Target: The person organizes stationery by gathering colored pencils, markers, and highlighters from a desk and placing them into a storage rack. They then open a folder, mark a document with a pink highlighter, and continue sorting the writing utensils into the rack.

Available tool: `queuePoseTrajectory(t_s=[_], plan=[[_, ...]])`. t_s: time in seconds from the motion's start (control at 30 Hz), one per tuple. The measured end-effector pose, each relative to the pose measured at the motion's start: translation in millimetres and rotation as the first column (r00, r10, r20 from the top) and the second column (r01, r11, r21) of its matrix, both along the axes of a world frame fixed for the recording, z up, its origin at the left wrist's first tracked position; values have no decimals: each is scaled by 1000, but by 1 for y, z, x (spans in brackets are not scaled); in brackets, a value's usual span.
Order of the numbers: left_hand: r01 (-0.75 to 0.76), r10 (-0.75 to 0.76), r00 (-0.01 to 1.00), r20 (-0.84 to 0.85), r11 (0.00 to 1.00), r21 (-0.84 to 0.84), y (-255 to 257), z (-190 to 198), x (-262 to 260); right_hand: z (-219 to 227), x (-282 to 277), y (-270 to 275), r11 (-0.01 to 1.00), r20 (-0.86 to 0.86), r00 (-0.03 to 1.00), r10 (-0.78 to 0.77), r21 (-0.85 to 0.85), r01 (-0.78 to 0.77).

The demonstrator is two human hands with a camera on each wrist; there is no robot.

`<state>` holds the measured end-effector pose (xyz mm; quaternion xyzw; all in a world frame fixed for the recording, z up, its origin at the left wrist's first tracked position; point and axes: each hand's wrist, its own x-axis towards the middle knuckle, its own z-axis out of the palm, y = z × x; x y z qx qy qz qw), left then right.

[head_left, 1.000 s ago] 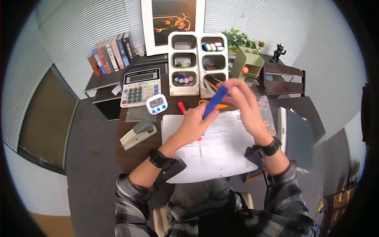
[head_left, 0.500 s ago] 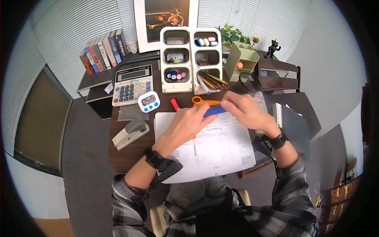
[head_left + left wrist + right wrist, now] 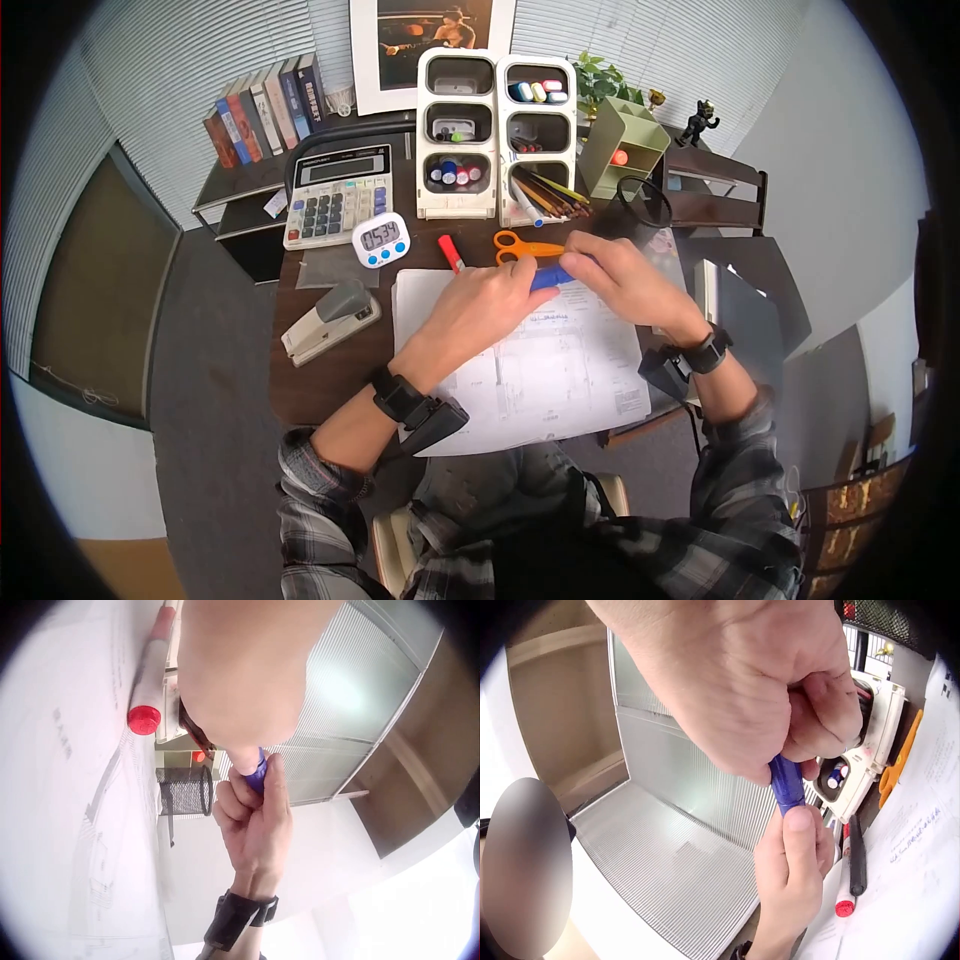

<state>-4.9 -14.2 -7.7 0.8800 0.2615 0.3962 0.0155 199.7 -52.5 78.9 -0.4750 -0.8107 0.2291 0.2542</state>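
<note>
Both hands hold a blue marker (image 3: 550, 277) above the printed papers (image 3: 560, 390). My left hand (image 3: 480, 310) grips its left end, with the thumb laid along the barrel in the right wrist view. Curled fingers of my right hand (image 3: 635, 285) pinch the other end, covering most of it. Between the hands a short blue stretch shows in the right wrist view. Under the left hand a red-capped white marker (image 3: 154, 690) lies on the sheets, beside a black pen (image 3: 857, 859). Orange-handled scissors (image 3: 515, 247) lie just behind the hands.
A white organizer (image 3: 457, 205) with markers and pencils stands at the back. A calculator (image 3: 340, 205), a timer (image 3: 381, 240) and a stapler (image 3: 332, 322) are on the left. Right of the organizer are a green holder (image 3: 625, 150) and a black mesh cup (image 3: 645, 203).
The blue marker has come down from a steep tilt to nearly level. My right hand, earlier spread by its upper end, has lowered and now grips that end. The head view has shifted slightly.
</note>
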Motion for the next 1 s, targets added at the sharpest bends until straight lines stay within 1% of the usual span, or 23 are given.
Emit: queuePoseTrajectory(t_s=[0.1, 0.23, 0.3, 0.33, 0.4, 0.43, 0.47, 0.5, 0.53, 0.57, 0.63, 0.67, 0.7, 0.73, 0.77, 0.8, 0.83, 0.9, 0.93, 0.97, 1.0], plan=[[-13, 13, 1000, -14, 1000, -4, 0, -1, 1, -2, 0, 0, 1000, 17, 1000, -11, -21, 11], [-8, 8, 1000, -22, 1000, 1, 1, -3, 2, -1, 0, -2, 999, -8, 1000, -21, -25, 20], [4, -5, 1000, -16, 999, -53, 2, -6, 3, -2, 3, -1, 999, 3, 1000, -24, -37, 24], [3, -3, 1000, -13, 999, -44, 2, 2, 3, -1, 6, 2, 999, 5, 1000, -22, -28, 23], [62, -48, 996, 82, 981, -182, -2, 18, 1, -1, 9, 5, 999, -24, 999, -45, -19, 45], [56, -43, 996, 77, 983, -177, -2, 22, 0, 0, 6, 5, 999, -29, 999, -40, -15, 40], [108, 6, 969, 248, 891, -440, -1, 26, 0, 3, 1, 5, 992, -264, 962, -72, -123, 40], [201, 103, 913, 396, 730, -653, 0, 29, 0, 4, -3, 5, 974, -477, 870, -123, -228, 12], [234, 149, 841, 520, 766, -598, 8, 17, 1, -1, -5, 6, 973, -531, 836, -140, -230, 17], [348, 90, 732, 675, 803, -484, 17, 13, 2, -5, -9, 6, 975, -532, 836, -132, -224, 11], [528, 102, 580, 808, 708, -468, 27, 5, 4, -15, -20, 2, 971, -345, 927, -146, -230, 67], [527, 101, 579, 809, 711, -466, 25, 6, 5, -22, -27, 2, 986, -288, 950, -125, -144, 86], [588, 118, 554, 824, 645, -488, 23, 6, 6, -24, -36, 0, 986, -288, 950, -123, -143, 85], [647, 136, 531, 836, 573, -503, 19, 8, 7, -25, -46, -2, 995, -260, 961, -89, -59, 76], [647, 136, 532, 836, 572, -504, 16, 10, 8, -26, -53, -3, 998, -230, 971, -57, 26, 65], [646, 144, 556, 818, 545, -535, 13, 13, 9, -34, -56, 1, 988, -215, 976, -40, 139, 71], [643, 150, 580, 801, 518, -563, 11, 15, 9, -35, -58, 4, 988, -214, 976, -40, 140, 71], [650, 150, 565, 811, 525, -549, 13, 13, 8, -35, -62, 9, 977, -187, 978, -95, 170, 128], [557, 159, 627, 763, 593, -582, 17, 8, 6, -31, -63, 12, 978, -184, 979, -90, 170, 122], [456, 177, 683, 708, 655, -603, 19, 7, 4, -22, -62, 15, 944, -156, 979, -131, 282, 171], [547, 166, 562, 810, 660, -514, 19, 5, 8, -12, -61, 20, 896, -132, 976, -172, 391, 211]])
